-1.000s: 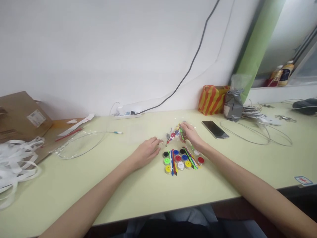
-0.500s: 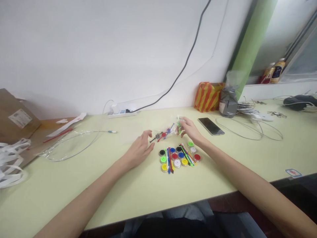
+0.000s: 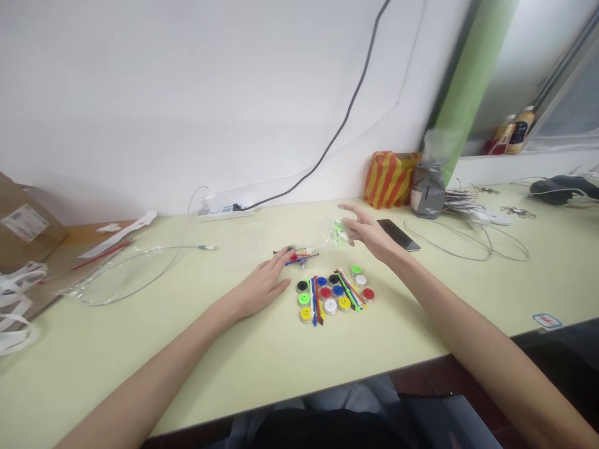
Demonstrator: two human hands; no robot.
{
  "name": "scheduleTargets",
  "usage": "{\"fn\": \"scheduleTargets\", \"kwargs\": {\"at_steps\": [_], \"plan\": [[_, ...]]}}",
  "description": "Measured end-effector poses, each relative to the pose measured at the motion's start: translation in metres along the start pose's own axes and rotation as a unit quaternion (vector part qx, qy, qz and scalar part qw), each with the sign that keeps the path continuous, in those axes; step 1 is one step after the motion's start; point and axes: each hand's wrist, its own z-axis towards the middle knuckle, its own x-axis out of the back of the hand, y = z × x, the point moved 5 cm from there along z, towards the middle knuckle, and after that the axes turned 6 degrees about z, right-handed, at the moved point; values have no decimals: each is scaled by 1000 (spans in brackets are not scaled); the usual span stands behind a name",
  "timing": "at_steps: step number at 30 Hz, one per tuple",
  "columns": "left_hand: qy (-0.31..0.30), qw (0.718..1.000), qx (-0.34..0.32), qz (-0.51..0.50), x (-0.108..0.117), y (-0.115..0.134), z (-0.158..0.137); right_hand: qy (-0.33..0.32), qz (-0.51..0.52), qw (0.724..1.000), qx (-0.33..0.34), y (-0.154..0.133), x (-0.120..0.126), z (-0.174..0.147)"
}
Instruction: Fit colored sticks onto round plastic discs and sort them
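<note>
My left hand point(image 3: 264, 284) lies low over the table with its fingers stretched out. Its fingertips rest on a small pile of red, blue and black plastic pieces point(image 3: 303, 257), partly covering it. Beyond the round pieces, my right hand point(image 3: 367, 232) hovers with its index finger raised and fingers apart. Next to its fingertips is a clear plastic bag point(image 3: 327, 236) with bright green pieces point(image 3: 337, 231) in it. Between my forearms, several coloured round pieces point(image 3: 330, 305) stand in rows. Two bundles of thin arrow-shaped sticks point(image 3: 316, 302) lie among them.
A black phone point(image 3: 397, 235) lies beyond my right wrist. Behind it stand a red-and-yellow striped bag point(image 3: 390, 179) and a grey bag point(image 3: 427, 193). A power strip point(image 3: 224, 213) sits against the wall. A cable point(image 3: 140, 254) and a cardboard box point(image 3: 28, 221) are at left.
My left hand has flattened and moved onto the pile of loose pieces. My right hand has drawn slightly right and spread its fingers; the green pieces stay beside it.
</note>
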Motion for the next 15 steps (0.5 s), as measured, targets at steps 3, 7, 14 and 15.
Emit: {"fn": "scheduleTargets", "kwargs": {"at_steps": [3, 7, 14, 15], "plan": [[2, 1000, 3, -1, 0, 0, -1, 33, -99, 990, 91, -17, -4, -8], [4, 1000, 7, -2, -1, 1, 0, 31, -225, 955, 191, -36, -21, -23], [2, 1000, -6, 9, -4, 1, 1, 92, -194, 953, 216, -42, -12, -23], [0, 1000, -11, 14, -5, 1, 1, 116, -176, 953, 216, -42, -7, -23]]}}
